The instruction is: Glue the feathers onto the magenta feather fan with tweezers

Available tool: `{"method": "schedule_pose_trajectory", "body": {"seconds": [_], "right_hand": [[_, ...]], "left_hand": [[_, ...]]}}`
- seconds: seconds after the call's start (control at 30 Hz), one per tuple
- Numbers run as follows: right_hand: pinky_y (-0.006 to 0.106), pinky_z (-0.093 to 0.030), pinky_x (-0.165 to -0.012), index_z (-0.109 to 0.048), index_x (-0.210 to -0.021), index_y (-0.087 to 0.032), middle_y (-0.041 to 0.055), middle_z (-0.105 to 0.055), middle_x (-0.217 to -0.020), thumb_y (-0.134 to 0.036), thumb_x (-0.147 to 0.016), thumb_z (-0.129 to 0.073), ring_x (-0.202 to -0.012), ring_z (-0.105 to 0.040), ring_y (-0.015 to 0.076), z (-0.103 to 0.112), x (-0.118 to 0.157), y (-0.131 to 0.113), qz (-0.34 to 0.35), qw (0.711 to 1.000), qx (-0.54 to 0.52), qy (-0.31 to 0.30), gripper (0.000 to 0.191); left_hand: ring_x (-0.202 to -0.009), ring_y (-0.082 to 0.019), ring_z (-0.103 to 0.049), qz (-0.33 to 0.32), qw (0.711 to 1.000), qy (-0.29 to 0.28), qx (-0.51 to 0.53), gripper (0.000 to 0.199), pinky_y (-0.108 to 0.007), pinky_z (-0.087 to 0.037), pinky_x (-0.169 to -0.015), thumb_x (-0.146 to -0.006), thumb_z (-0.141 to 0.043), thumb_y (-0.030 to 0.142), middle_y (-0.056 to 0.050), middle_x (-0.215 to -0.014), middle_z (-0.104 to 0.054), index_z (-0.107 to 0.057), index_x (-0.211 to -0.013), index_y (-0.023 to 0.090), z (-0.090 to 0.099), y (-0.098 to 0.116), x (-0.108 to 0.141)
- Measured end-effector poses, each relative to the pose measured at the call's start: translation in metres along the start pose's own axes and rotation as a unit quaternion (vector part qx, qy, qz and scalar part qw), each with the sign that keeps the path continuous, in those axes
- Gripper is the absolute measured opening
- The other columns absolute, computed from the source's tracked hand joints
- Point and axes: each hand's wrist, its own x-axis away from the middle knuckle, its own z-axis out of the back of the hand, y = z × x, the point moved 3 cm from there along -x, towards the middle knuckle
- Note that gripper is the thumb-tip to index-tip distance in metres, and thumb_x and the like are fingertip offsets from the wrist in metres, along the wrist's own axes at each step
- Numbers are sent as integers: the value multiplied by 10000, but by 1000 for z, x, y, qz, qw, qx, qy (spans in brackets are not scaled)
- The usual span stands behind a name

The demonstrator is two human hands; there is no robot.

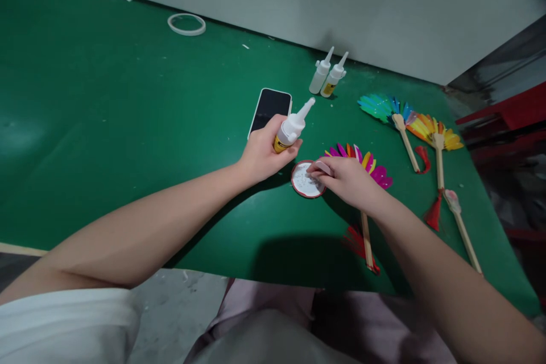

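Observation:
My left hand [268, 151] is wrapped round a white glue bottle [292, 128] with a yellow label, its nozzle pointing up and to the right. Behind that hand lies a phone [271, 107] with a dark screen. A small round dish [305, 183] with a red rim and white, speckled contents sits between my hands. Over its right side, my right hand [341, 176] has its fingers pinched together on a small pale flat piece [325, 168]. Partly hidden under this hand is a fan of pink, yellow and orange feathers [381, 176] with a wooden handle [367, 239] and a red tassel.
Two more glue bottles [326, 81] stand near the wall. A blue-green feather fan [377, 107], a yellow-orange one [447, 137] and a bare wooden stick [467, 239] lie at the right of the green table [106, 125]. A white ring [186, 24] lies at the back left.

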Motion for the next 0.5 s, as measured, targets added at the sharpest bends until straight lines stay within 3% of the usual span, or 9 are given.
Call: {"method": "schedule_pose_trajectory", "body": {"seconds": [0.5], "right_hand": [[236,-402,-625,-626,-723,-160,38,-669,-738,-138,-773,-550,-716,-606,153,-4,-4,-1,0,997,75,-18,94]], "left_hand": [[-548,-70,-490,-12,1000,6,0,245,-177,-379,-522,-735,-570,325,44,-680,-569,-526,-930,182,0,2,0]]}}
